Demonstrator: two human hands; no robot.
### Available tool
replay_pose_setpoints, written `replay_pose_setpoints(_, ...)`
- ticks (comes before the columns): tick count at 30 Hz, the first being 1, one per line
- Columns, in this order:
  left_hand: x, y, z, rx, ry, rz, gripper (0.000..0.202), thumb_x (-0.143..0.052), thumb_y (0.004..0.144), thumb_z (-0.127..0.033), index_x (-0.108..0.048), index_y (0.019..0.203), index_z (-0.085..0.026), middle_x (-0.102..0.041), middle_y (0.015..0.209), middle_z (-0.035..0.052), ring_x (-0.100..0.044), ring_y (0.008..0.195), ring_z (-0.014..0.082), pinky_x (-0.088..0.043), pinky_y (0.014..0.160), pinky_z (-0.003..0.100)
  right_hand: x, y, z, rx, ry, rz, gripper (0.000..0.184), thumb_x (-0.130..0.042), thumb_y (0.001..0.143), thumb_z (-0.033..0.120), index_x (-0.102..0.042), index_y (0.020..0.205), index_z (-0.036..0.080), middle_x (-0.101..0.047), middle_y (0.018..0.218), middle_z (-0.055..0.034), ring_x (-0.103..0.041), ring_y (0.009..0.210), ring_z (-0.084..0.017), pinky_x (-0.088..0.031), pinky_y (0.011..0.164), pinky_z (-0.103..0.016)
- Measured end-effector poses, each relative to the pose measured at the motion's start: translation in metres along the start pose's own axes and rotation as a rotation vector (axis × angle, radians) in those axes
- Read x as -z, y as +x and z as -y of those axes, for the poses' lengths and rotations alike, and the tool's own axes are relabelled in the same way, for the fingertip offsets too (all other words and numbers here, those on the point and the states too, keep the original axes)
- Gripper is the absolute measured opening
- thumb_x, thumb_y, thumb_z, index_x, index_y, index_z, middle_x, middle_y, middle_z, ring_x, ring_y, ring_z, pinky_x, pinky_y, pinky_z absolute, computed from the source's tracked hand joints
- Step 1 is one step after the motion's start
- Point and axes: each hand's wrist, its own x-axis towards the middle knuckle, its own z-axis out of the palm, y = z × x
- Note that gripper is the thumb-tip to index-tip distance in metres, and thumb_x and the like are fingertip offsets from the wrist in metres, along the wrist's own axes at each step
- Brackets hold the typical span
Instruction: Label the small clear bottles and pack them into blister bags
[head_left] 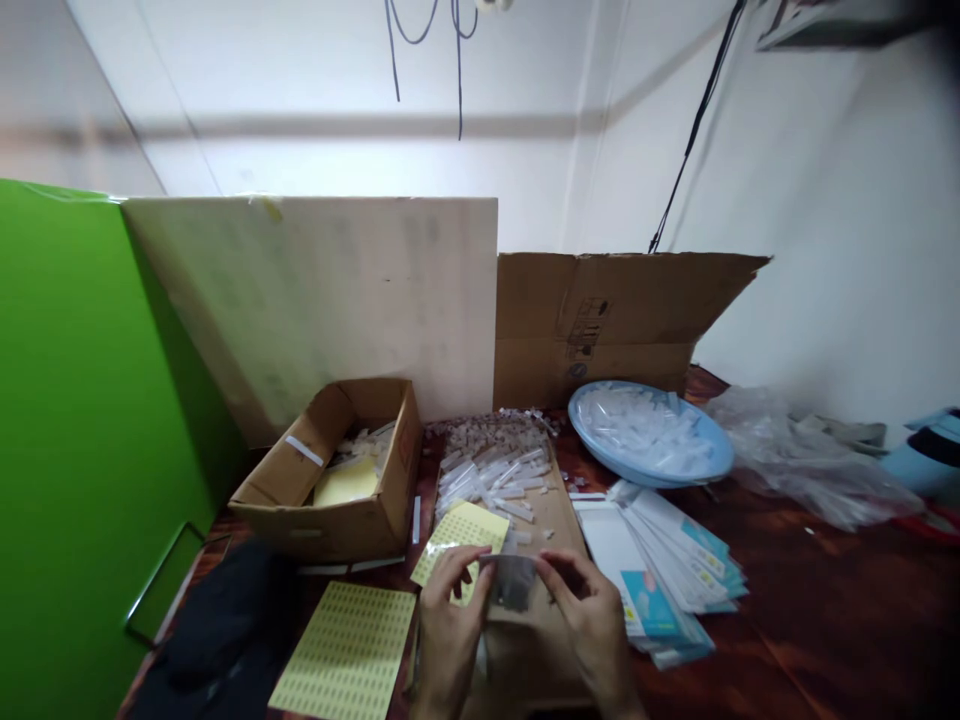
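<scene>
Pinched at its two upper corners, a small clear plastic bag is stretched between my hands. The fingers of my left hand close on its left side, and those of my right hand close on its right side. Something darker shows in or behind the bag, too blurred to name. Just behind my left hand lies a yellow sticker sheet. Below the bag is a cardboard sheet, its far part covered with clear plastic strips and small loose pieces.
Another yellow sticker sheet lies at left, near dark cloth. A cardboard box holds papers and scraps. At right are fanned white-and-blue packets, a blue basin of clear plastic pieces, and crumpled plastic. Panels stand behind.
</scene>
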Motion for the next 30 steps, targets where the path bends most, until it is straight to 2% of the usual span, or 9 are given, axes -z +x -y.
replay_pose_setpoints(3, 0.003, 0.004, -0.002, 0.023, -0.096, -0.019, 0.020, -0.072, 0.084, -0.040, -0.077, 0.091, -0.022, -0.074, 0.096, 0.0077, -0.067, 0.087, 0.0232, -0.054, 0.076, 0.029, -0.002, 0.000, 0.001, 0.013, 0.044, 0.028, 0.032, -0.073, 0.079, 0.052, -0.078, 0.084, 0.020, -0.078, 0.078, -0.0077, -0.072, 0.068, -0.025, -0.058, 0.060, -0.028)
replay_pose_setpoints(8, 0.010, 0.007, -0.011, 0.047, -0.236, -0.008, 0.021, -0.073, 0.083, -0.040, -0.078, 0.077, -0.020, -0.074, 0.096, 0.0095, -0.068, 0.098, 0.0256, -0.052, 0.094, 0.035, -0.003, 0.000, 0.007, 0.064, 0.179, 0.050, 0.026, -0.076, 0.077, 0.048, -0.076, 0.072, 0.023, -0.080, 0.093, -0.0098, -0.074, 0.090, -0.029, -0.060, 0.080, -0.035)
replay_pose_setpoints(14, 0.009, 0.000, -0.015, 0.192, -0.363, -0.082, 0.023, -0.082, 0.073, -0.040, -0.080, 0.074, -0.017, -0.068, 0.119, 0.0144, -0.061, 0.117, 0.0323, -0.049, 0.101, 0.040, -0.007, -0.007, 0.003, 0.030, 0.269, -0.011, 0.024, -0.075, 0.079, 0.044, -0.073, 0.071, 0.021, -0.072, 0.122, -0.0127, -0.065, 0.114, -0.034, -0.054, 0.091, -0.040)
replay_pose_setpoints(19, 0.000, -0.004, -0.012, 0.277, -0.453, -0.192, 0.027, -0.089, 0.063, -0.039, -0.078, 0.066, -0.015, -0.068, 0.112, 0.0141, -0.062, 0.112, 0.0320, -0.051, 0.098, 0.040, -0.006, -0.007, -0.008, -0.074, 0.368, 0.032, 0.025, -0.077, 0.079, 0.042, -0.069, 0.070, 0.020, -0.062, 0.137, -0.0124, -0.064, 0.114, -0.034, -0.049, 0.096, -0.043)
replay_pose_setpoints(24, -0.003, -0.004, -0.010, 0.298, -0.519, -0.203, 0.028, -0.090, 0.061, -0.035, -0.073, 0.061, -0.013, -0.067, 0.104, 0.0108, -0.065, 0.101, 0.0271, -0.054, 0.087, 0.033, -0.004, -0.006, -0.012, -0.113, 0.423, 0.089, 0.026, -0.079, 0.077, 0.042, -0.068, 0.067, 0.020, -0.066, 0.131, -0.0117, -0.060, 0.120, -0.034, -0.048, 0.097, -0.044)
replay_pose_setpoints(30, -0.006, -0.010, -0.014, 0.317, -0.561, -0.184, 0.025, -0.087, 0.068, -0.033, -0.072, 0.066, -0.013, -0.064, 0.102, 0.0081, -0.063, 0.098, 0.0230, -0.053, 0.086, 0.029, -0.006, -0.008, -0.020, -0.131, 0.378, -0.020, 0.032, -0.080, 0.074, 0.045, -0.065, 0.062, 0.020, -0.073, 0.115, -0.0124, -0.062, 0.115, -0.035, -0.042, 0.101, -0.046)
